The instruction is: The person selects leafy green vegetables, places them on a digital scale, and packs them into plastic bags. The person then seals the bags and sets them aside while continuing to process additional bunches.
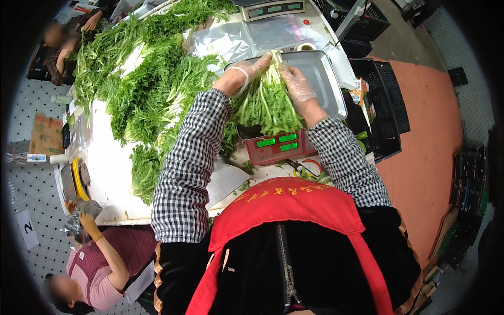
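A bunch of frilly leafy greens, likely curly endive (269, 104), is held between my two hands, pale stem ends pointing away from me and leaves toward me. My left hand (248, 73), in a clear plastic glove, grips the stem end from the left. On the other side my right hand (297, 84), gloved alike, presses the bunch with fingers along the stems. Beneath is the metal tray (323, 78) of a red digital scale (267, 154); whether the leaves rest on it I cannot tell. Orange-handled scissors (313, 165) lie in front of the scale.
Loose greens (145, 82) cover much of the white table (106, 169) to the left. Clear plastic bags (224, 41) and another scale (271, 10) lie beyond the tray. Black crates (380, 106) stand at right. Two people work at left, one with a gloved hand (89, 225).
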`<state>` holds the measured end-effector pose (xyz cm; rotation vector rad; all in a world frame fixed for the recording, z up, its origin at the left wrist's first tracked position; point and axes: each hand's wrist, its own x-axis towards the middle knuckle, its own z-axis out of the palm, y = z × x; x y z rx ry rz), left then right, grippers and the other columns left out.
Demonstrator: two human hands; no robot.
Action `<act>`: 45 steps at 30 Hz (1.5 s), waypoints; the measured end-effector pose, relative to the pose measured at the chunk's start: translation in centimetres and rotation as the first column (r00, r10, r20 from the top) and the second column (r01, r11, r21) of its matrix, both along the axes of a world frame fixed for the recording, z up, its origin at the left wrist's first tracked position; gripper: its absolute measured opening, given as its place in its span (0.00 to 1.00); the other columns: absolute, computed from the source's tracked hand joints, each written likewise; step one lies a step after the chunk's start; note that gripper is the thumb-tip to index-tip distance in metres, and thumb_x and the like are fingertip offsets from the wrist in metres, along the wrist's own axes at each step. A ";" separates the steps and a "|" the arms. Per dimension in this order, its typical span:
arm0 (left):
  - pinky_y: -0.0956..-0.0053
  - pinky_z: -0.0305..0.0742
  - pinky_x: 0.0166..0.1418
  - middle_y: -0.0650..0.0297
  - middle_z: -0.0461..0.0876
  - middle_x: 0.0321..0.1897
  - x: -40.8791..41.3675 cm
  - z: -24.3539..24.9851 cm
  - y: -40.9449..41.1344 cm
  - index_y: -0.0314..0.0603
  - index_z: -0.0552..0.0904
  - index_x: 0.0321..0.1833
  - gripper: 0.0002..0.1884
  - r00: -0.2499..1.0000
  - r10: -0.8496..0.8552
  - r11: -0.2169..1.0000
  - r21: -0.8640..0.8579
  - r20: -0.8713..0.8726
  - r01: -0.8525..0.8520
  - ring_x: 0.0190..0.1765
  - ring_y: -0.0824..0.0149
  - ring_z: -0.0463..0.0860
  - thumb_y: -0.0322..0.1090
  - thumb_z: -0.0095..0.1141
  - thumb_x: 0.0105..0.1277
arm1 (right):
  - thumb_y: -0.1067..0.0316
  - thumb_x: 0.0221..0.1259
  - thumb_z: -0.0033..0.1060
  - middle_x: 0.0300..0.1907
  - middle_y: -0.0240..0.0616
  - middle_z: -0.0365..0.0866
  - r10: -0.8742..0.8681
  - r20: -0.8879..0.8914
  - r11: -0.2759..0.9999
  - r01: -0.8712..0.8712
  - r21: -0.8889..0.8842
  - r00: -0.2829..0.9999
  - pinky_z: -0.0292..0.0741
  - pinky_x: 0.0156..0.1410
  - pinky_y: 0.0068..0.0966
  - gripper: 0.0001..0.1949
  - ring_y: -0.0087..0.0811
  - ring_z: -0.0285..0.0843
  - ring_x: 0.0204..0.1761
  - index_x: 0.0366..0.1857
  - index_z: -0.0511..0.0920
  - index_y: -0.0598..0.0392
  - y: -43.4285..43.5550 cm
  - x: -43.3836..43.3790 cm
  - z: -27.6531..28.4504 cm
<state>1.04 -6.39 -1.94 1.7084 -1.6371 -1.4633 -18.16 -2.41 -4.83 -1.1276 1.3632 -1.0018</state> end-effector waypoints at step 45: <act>0.65 0.80 0.59 0.59 0.83 0.53 5.4 2.6 10.6 0.37 0.78 0.59 0.28 0.310 0.570 0.700 0.253 -0.761 -0.668 0.53 0.63 0.83 0.46 0.69 0.62 | 0.76 0.65 0.61 0.46 0.38 0.84 0.240 -0.185 0.537 -0.288 -0.793 0.953 0.79 0.43 0.22 0.17 0.28 0.81 0.40 0.58 0.79 0.54 12.5 0.1 7.0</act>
